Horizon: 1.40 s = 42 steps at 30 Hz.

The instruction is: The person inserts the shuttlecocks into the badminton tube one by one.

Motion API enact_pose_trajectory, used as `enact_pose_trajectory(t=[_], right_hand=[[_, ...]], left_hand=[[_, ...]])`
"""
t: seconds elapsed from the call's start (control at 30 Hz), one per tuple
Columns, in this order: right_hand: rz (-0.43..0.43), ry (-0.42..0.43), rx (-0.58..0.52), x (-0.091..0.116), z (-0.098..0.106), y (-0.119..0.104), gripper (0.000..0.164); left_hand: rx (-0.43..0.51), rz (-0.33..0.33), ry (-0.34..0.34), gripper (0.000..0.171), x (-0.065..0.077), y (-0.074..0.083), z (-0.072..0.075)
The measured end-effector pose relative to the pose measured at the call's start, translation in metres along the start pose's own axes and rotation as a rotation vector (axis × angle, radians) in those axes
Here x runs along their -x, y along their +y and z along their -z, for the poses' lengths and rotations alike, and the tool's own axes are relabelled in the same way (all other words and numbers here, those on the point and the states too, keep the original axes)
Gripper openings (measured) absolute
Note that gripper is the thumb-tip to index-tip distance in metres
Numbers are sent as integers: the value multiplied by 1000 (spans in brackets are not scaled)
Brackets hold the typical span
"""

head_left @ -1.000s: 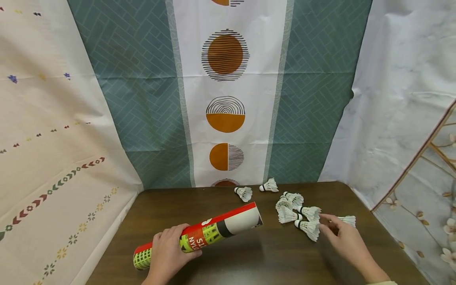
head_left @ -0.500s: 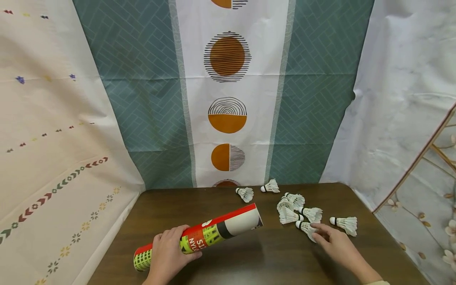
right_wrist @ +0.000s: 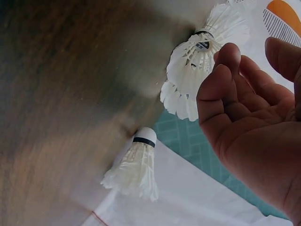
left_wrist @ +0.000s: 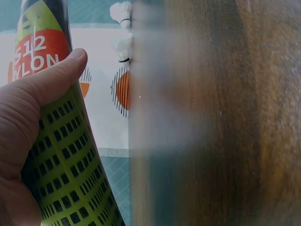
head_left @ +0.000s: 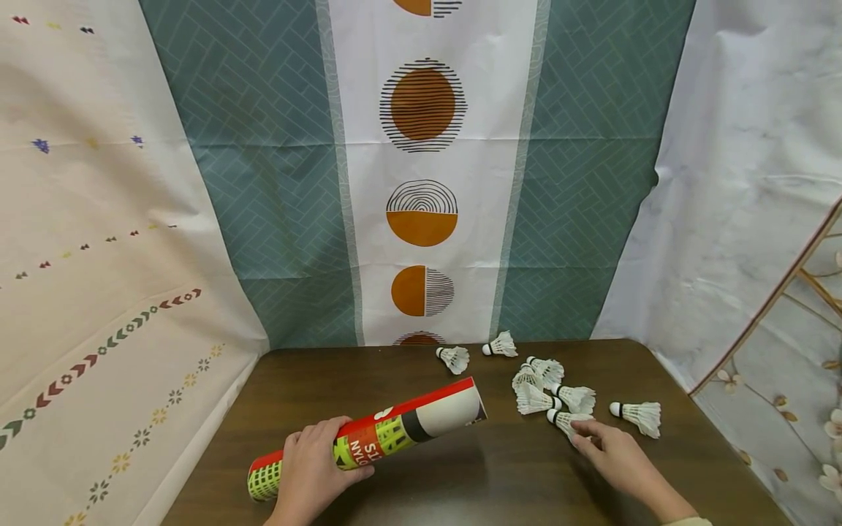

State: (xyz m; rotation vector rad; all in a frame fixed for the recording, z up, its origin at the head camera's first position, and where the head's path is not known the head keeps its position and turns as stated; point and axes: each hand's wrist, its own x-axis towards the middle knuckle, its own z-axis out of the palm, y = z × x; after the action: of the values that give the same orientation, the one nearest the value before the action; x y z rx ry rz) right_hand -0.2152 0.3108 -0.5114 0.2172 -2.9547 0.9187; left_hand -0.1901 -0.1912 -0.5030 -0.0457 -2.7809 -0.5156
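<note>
My left hand (head_left: 316, 464) grips a red and yellow-green shuttlecock tube (head_left: 375, 438) with a white section at its right end. The tube slants up to the right, its raised end over the table. In the left wrist view, the thumb lies across the tube's lettering. My right hand (head_left: 615, 456) is at the feather skirt of the nearest white shuttlecock (head_left: 564, 420), partly covering it. In the right wrist view, its fingers (right_wrist: 214, 94) are loosely bent and the thumb stands apart from them, with nothing seen between.
Several more shuttlecocks lie bunched just beyond, among them one shuttlecock (head_left: 535, 399). A lone shuttlecock (head_left: 641, 416) lies right of my right hand. Two others, a left shuttlecock (head_left: 454, 359) and a right shuttlecock (head_left: 501, 344), lie near the brown table's (head_left: 349, 372) back edge. Patterned cloths hang around the table.
My right hand has moved left, uncovering the lone shuttlecock at the right and now overlapping the nearest shuttlecock's skirt. My left hand and the tube stay in place.
</note>
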Motion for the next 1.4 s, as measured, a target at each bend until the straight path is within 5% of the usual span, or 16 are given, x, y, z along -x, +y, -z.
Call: enact_pose_trajectory(t=[0.3,0.6,1.03,1.4], right_hand=[[-14,141,17,3,4,-6,36],[60,334,2,4,4,-12,24],[27,359,-141,1,6,-28,21],[64,299,-434,-9,6,-84,24]], left_hand=[[-6,-5,-10,89,0,0,-1],[-10,-12,-10,88,1,2,0],[-26,-28,-4,88,1,3,-1],[-41,-57,0,87,1,7,-9]])
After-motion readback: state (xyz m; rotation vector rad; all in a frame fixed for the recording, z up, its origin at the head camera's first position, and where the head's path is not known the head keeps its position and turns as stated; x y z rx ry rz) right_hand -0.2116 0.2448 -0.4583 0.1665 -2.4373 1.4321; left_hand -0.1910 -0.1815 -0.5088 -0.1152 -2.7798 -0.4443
